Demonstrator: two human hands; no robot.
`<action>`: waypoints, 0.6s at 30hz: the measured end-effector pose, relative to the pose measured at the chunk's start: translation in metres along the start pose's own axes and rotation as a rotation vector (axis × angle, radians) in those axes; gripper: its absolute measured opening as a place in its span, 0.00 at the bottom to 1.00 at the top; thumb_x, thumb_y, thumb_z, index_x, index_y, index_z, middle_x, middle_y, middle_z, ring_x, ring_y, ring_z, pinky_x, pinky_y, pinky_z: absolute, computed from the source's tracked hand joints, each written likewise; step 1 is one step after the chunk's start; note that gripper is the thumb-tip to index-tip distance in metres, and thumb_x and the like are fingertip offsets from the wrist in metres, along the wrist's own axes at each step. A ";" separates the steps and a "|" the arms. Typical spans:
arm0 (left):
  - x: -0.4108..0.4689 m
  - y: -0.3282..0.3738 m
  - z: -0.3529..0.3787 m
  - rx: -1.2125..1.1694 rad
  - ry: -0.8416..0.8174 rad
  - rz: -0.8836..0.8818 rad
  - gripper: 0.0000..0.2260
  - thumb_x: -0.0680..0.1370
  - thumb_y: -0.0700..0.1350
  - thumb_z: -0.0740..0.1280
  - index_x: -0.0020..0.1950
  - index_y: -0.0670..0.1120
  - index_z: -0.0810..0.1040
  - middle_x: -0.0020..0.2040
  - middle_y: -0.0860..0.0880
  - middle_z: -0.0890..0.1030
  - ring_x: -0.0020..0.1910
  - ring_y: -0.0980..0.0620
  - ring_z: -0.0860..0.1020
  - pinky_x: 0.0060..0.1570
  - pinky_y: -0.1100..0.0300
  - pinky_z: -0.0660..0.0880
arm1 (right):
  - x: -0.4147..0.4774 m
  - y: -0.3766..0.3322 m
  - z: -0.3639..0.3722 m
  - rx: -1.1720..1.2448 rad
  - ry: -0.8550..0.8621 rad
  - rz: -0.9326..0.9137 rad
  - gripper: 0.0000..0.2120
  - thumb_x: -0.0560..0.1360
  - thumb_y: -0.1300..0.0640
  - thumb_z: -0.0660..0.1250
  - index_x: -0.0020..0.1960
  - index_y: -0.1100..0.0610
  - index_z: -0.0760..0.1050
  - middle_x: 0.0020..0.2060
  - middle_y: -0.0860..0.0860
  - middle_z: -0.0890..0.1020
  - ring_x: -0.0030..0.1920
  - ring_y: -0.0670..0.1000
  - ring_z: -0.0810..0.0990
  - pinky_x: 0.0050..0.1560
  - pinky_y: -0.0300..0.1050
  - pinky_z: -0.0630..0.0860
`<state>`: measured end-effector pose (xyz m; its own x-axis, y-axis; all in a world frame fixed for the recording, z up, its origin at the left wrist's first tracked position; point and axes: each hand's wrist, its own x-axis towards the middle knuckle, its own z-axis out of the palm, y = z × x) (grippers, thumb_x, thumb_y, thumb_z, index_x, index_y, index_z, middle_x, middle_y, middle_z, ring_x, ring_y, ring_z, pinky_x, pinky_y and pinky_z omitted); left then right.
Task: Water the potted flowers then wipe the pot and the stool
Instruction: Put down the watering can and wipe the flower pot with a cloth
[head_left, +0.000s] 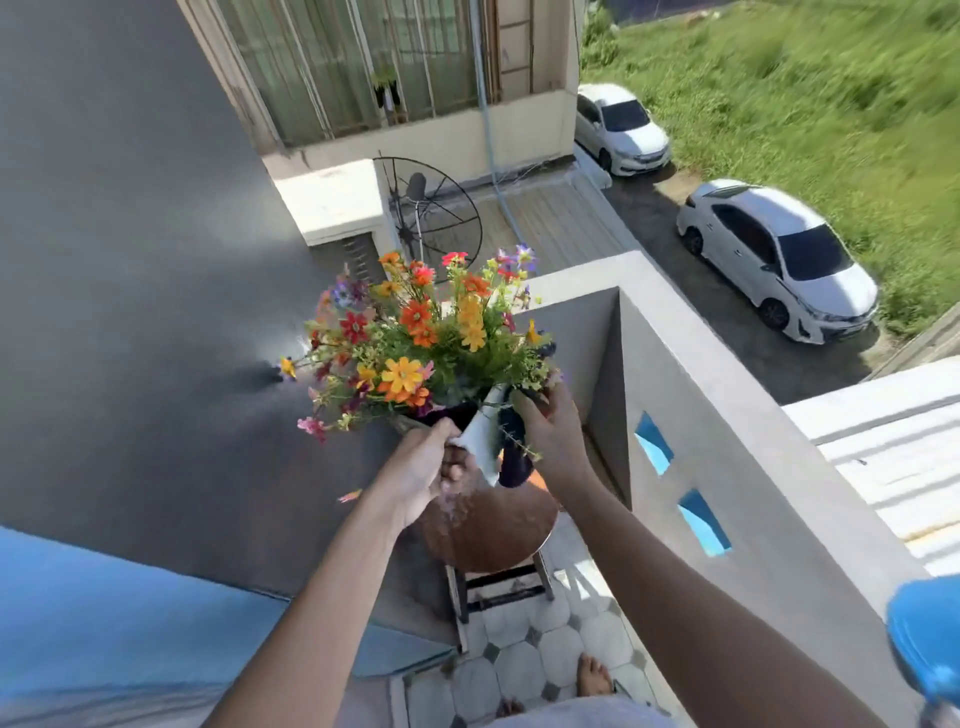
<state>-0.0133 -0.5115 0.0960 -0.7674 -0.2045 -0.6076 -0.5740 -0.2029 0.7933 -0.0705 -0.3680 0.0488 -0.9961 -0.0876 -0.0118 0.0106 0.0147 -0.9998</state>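
Observation:
A dark pot (514, 457) full of colourful flowers (421, 338) is tilted to the left above a round brown stool (493, 535). My right hand (550, 421) is shut on the pot's rim on its right side. Beside the pot on the left, my left hand (426, 467) presses a white cloth (483, 436) against the pot's side. The stool's seat looks wet and shiny, and its dark legs show beneath it.
A grey wall (130, 260) stands close on the left. The balcony parapet (701, 415) runs along the right, with blue openings. A blue object (924, 644) sits at the right edge. My bare feet (592, 675) stand on patterned tiles. Two white cars are parked below.

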 end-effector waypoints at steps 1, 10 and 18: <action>-0.002 0.004 -0.003 -0.006 0.001 0.013 0.12 0.79 0.39 0.57 0.35 0.44 0.67 0.25 0.45 0.77 0.22 0.53 0.65 0.23 0.63 0.59 | -0.012 -0.002 0.005 -0.009 -0.024 -0.029 0.09 0.79 0.63 0.65 0.52 0.50 0.76 0.44 0.49 0.82 0.45 0.46 0.79 0.51 0.46 0.75; -0.020 0.035 -0.018 -0.160 -0.070 0.043 0.12 0.79 0.37 0.57 0.35 0.44 0.67 0.25 0.46 0.74 0.21 0.54 0.64 0.20 0.65 0.59 | -0.066 0.038 0.020 -0.263 -0.143 -0.195 0.13 0.73 0.67 0.63 0.51 0.51 0.76 0.45 0.46 0.74 0.44 0.49 0.75 0.45 0.47 0.69; -0.028 0.035 -0.007 -0.098 -0.037 0.125 0.13 0.78 0.38 0.58 0.33 0.45 0.67 0.27 0.47 0.72 0.20 0.56 0.61 0.20 0.66 0.56 | -0.069 0.009 0.032 -0.231 -0.028 -0.345 0.13 0.76 0.72 0.63 0.56 0.58 0.77 0.50 0.51 0.77 0.52 0.50 0.75 0.51 0.37 0.69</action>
<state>-0.0102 -0.5193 0.1402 -0.8422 -0.1995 -0.5010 -0.4440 -0.2706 0.8542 0.0008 -0.3940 0.0398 -0.9350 -0.1535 0.3196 -0.3463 0.2026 -0.9160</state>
